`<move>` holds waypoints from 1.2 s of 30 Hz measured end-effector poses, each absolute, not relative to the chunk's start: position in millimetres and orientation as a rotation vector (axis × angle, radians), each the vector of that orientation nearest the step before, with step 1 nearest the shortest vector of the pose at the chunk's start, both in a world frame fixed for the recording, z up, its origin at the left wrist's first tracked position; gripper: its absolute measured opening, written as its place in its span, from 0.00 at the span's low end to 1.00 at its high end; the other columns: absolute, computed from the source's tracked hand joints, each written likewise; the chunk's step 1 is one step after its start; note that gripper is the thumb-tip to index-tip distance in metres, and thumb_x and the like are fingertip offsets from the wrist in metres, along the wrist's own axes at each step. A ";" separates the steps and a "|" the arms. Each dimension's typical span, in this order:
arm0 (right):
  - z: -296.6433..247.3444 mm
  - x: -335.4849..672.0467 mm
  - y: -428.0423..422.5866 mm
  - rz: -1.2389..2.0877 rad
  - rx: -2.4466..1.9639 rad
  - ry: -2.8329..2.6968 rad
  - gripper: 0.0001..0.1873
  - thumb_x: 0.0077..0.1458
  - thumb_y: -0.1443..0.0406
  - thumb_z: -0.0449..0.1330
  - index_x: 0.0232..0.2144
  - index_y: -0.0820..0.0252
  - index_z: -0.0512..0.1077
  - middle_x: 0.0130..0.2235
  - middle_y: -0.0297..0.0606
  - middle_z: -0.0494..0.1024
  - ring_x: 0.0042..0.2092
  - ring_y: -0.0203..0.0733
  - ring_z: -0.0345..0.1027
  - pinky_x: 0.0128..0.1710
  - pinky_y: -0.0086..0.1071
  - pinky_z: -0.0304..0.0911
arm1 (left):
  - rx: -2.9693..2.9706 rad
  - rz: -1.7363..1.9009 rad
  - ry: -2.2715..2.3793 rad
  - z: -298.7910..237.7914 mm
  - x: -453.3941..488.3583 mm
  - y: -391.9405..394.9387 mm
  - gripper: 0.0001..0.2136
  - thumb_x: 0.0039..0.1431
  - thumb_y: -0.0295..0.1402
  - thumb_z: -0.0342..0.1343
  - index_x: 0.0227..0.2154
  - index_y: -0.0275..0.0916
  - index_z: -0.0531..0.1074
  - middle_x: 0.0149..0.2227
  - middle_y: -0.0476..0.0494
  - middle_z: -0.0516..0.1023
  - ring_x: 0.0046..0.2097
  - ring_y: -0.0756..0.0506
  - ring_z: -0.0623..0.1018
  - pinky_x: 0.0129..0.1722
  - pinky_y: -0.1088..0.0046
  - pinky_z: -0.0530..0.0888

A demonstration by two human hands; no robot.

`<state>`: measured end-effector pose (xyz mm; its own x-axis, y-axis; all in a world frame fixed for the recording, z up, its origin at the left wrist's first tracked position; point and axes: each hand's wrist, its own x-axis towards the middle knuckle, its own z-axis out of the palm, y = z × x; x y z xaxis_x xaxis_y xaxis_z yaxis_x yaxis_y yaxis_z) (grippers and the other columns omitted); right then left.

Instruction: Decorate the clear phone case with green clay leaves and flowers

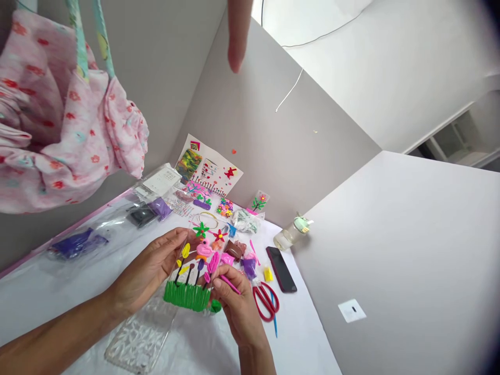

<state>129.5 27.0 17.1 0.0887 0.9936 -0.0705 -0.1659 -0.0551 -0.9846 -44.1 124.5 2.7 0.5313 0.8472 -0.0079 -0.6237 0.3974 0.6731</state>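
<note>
A clear panel [194,273] is held tilted above the near middle of the bench [297,338]. Dense green ridged grass lines its near edge; dark stems carry yellow, purple and pink leaves, with a pink bird, a green flower and a red flower beyond. The left hand's [150,268] grip pinches its left edge; the right hand's [240,304] grip pinches its right edge, a pink stick [230,284] alongside.
</note>
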 end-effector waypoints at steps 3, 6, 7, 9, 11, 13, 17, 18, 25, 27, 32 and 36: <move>21.4 132.4 26.2 1.179 -1.155 -0.972 0.18 0.53 0.51 0.75 0.33 0.57 0.77 0.33 0.36 0.80 0.32 0.38 0.71 0.32 0.29 0.68 | 0.660 0.942 0.369 3.6 -43.9 123.1 0.12 0.64 0.43 0.68 0.44 0.43 0.84 0.47 0.42 0.85 0.47 0.43 0.83 0.46 0.74 0.82; 27.8 137.2 25.3 1.088 -1.101 -0.933 0.17 0.53 0.52 0.75 0.33 0.56 0.77 0.34 0.34 0.79 0.31 0.35 0.69 0.31 0.28 0.68 | 0.650 0.949 0.372 1.2 -43.7 123.5 0.15 0.62 0.44 0.69 0.45 0.41 0.85 0.51 0.39 0.85 0.54 0.40 0.82 0.51 0.73 0.81; 31.9 138.5 25.2 1.063 -1.078 -0.917 0.16 0.53 0.53 0.75 0.33 0.56 0.78 0.33 0.33 0.79 0.29 0.34 0.68 0.30 0.27 0.68 | 0.651 0.950 0.371 -1.0 -43.5 124.3 0.15 0.62 0.45 0.68 0.45 0.40 0.85 0.52 0.39 0.85 0.56 0.40 0.81 0.52 0.73 0.81; 45.6 139.7 26.2 1.016 -1.042 -0.898 0.15 0.54 0.54 0.75 0.33 0.56 0.78 0.33 0.33 0.79 0.28 0.33 0.67 0.29 0.27 0.69 | 0.654 0.956 0.367 -7.4 -42.5 126.9 0.15 0.62 0.45 0.68 0.45 0.41 0.85 0.52 0.39 0.85 0.57 0.39 0.80 0.54 0.71 0.80; 67.2 138.5 29.9 0.977 -1.028 -0.901 0.14 0.54 0.55 0.76 0.33 0.56 0.78 0.34 0.33 0.80 0.28 0.33 0.68 0.29 0.26 0.69 | 0.654 0.965 0.363 -15.4 -40.5 130.0 0.15 0.61 0.46 0.69 0.44 0.42 0.85 0.51 0.40 0.85 0.56 0.38 0.81 0.56 0.67 0.80; 94.4 134.9 37.5 0.949 -1.026 -0.918 0.14 0.53 0.56 0.76 0.33 0.57 0.78 0.34 0.33 0.81 0.29 0.33 0.70 0.30 0.25 0.70 | 0.665 0.956 0.355 -23.0 -38.2 132.4 0.17 0.60 0.48 0.70 0.44 0.42 0.85 0.51 0.40 0.85 0.56 0.37 0.81 0.59 0.63 0.79; 149.3 124.3 67.1 0.832 -0.963 -1.022 0.13 0.52 0.57 0.76 0.31 0.57 0.78 0.38 0.34 0.83 0.32 0.33 0.71 0.29 0.24 0.70 | 0.736 0.904 0.391 -32.6 -34.6 133.2 0.21 0.56 0.52 0.71 0.42 0.41 0.85 0.50 0.38 0.85 0.59 0.34 0.79 0.64 0.58 0.75; 161.0 121.3 76.9 0.795 -0.931 -1.051 0.13 0.51 0.58 0.76 0.31 0.57 0.79 0.38 0.35 0.83 0.33 0.34 0.72 0.30 0.24 0.71 | 0.742 0.896 0.398 -34.0 -33.9 133.0 0.21 0.55 0.53 0.71 0.42 0.41 0.85 0.50 0.38 0.85 0.60 0.33 0.79 0.65 0.57 0.75; 228.9 99.9 148.4 0.663 -0.740 -1.205 0.11 0.50 0.60 0.73 0.33 0.57 0.78 0.39 0.34 0.83 0.38 0.36 0.76 0.33 0.26 0.75 | 0.747 0.862 0.423 -44.2 -28.6 133.4 0.26 0.50 0.58 0.72 0.41 0.42 0.84 0.50 0.38 0.84 0.61 0.32 0.78 0.65 0.54 0.74; 249.6 93.8 165.5 0.640 -0.692 -1.238 0.10 0.52 0.61 0.72 0.34 0.57 0.76 0.37 0.33 0.83 0.38 0.36 0.77 0.34 0.27 0.76 | 0.751 0.860 0.427 -47.6 -26.8 134.6 0.26 0.49 0.59 0.72 0.40 0.42 0.84 0.48 0.38 0.85 0.60 0.32 0.79 0.64 0.55 0.75; 292.3 79.9 196.1 0.588 -0.648 -1.324 0.10 0.56 0.62 0.71 0.35 0.56 0.73 0.35 0.31 0.81 0.38 0.37 0.79 0.39 0.32 0.79 | 0.696 0.864 0.465 -52.8 -23.4 139.4 0.27 0.40 0.58 0.77 0.35 0.41 0.83 0.43 0.39 0.85 0.55 0.33 0.81 0.59 0.57 0.78; 304.3 73.0 205.3 0.570 -0.674 -1.356 0.09 0.58 0.62 0.70 0.36 0.56 0.73 0.36 0.32 0.81 0.38 0.38 0.79 0.40 0.34 0.79 | 0.671 0.871 0.460 -56.6 -21.4 141.8 0.27 0.40 0.57 0.78 0.35 0.41 0.83 0.42 0.39 0.86 0.53 0.34 0.82 0.56 0.60 0.78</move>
<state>73.0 205.3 304.3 0.1348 0.7174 0.6835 0.0136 0.6884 -0.7252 -21.4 141.8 -56.6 0.5694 0.8160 -0.0995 -0.5420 0.4636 0.7009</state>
